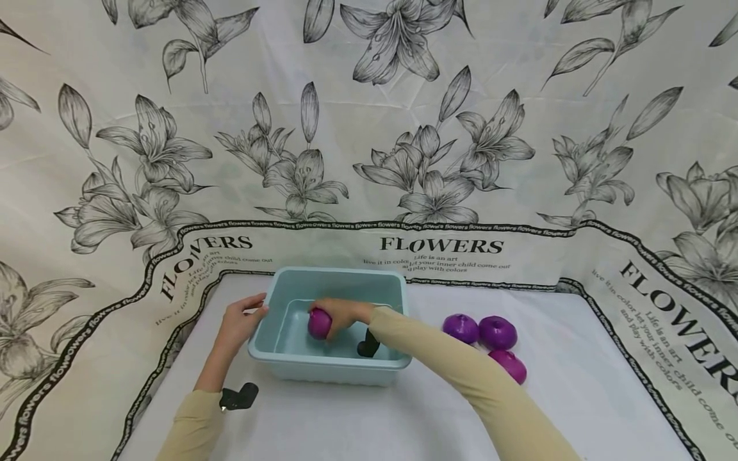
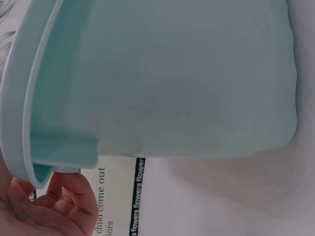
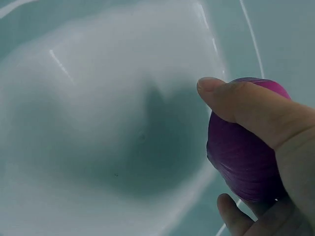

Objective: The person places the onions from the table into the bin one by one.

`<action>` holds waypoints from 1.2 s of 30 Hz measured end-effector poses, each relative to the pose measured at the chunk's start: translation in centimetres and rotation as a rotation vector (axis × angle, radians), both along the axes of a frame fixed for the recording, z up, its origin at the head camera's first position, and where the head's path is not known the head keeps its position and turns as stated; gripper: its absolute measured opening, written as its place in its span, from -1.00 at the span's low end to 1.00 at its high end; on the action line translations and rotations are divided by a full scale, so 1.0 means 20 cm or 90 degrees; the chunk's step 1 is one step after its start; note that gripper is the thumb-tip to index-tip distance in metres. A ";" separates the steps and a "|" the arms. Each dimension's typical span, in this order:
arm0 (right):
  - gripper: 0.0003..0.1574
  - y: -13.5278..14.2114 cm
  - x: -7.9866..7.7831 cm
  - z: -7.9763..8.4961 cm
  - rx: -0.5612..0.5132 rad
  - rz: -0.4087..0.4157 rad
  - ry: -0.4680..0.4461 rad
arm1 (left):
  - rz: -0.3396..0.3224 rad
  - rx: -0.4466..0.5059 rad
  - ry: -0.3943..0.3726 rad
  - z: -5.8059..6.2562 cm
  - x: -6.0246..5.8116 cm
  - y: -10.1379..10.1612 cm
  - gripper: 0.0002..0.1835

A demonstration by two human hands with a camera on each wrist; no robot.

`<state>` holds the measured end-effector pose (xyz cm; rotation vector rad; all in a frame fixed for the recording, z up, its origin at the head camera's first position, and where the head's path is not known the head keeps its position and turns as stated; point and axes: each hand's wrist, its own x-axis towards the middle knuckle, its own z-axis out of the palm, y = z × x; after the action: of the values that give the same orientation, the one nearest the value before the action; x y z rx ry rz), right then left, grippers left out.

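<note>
A pale blue-green plastic basin (image 1: 334, 371) stands on the white-covered table. My left hand (image 1: 237, 325) grips its rim at the left side; in the left wrist view, curled fingers (image 2: 74, 204) sit under the rim's corner. Reaching into the basin, my right hand (image 1: 344, 314) holds a red onion (image 1: 319, 324) toward the left part of the inside. The right wrist view has the thumb across the purple onion (image 3: 241, 157), over the basin's floor (image 3: 113, 98). Whether the onion touches the floor, I cannot tell.
Three more red onions lie close together right of the basin: one at left (image 1: 460, 328), one at the back right (image 1: 498, 333), and one in front (image 1: 508, 366), partly behind my right sleeve (image 1: 461, 378). A flower-printed cloth (image 1: 438, 253) rises behind the table.
</note>
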<state>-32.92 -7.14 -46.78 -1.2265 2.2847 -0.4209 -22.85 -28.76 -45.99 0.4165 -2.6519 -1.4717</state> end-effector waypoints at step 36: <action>0.11 0.00 0.07 -0.08 0.107 -0.060 0.070 | -0.020 -0.011 -0.001 0.02 0.02 0.00 -0.53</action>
<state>-31.59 -7.15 -48.35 -1.0860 2.4228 -0.1939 -22.42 -28.79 -45.66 0.3761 -2.6833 -1.4557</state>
